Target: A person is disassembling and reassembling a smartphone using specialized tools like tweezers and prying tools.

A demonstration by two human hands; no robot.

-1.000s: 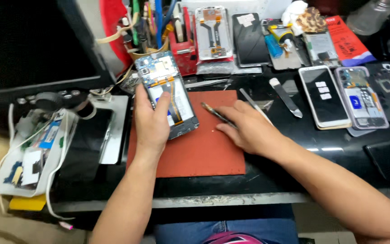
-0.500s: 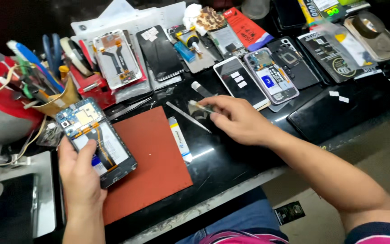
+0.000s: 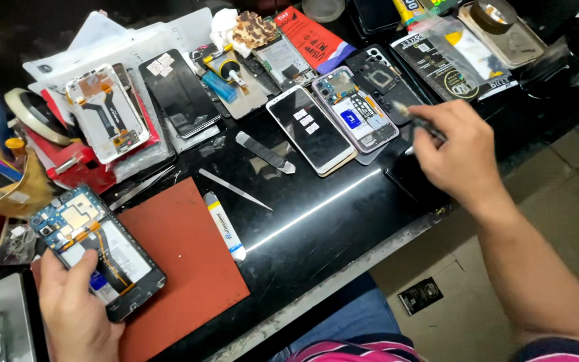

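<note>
Nearest us, our left hand grips an opened smartphone by its long edges, thumb across the bare battery, over the red work mat. We judge it light and stiff but fragile: exposed board and flex cables, so the frame edges are the safe hold. The counter edge runs close below the mat; open room lies mid-counter around the white tube and metal pry tool. Farther right, our right hand pinches slim tweezers beside a second opened phone.
</note>
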